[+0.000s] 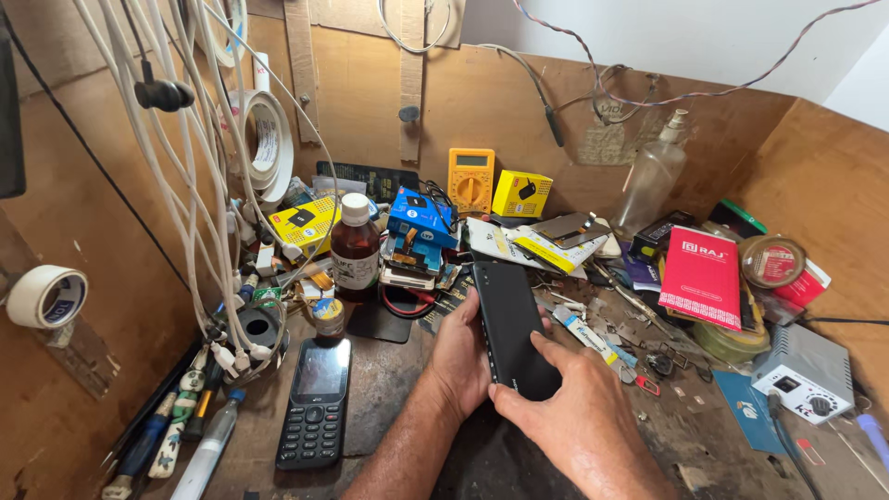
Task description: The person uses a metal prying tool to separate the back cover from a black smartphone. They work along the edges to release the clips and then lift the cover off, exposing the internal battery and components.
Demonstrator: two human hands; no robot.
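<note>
Hands grasp a black slab-shaped smartphone [515, 329], back up, over the cluttered desk [389, 389]: left hand [460, 356] cradles its edge, right hand [579, 412] pinches the lower corner; separating the back likely calls for steady edge pressure.

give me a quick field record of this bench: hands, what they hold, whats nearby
setting: cluttered wooden workbench
left hand: grips the left edge of a black smartphone
right hand: fingers rest on the phone's lower end
phone state: dark side up, tilted off the bench
left of hands: black keypad phone, brown bottle
behind: yellow multimeter
right: red booklet
</note>
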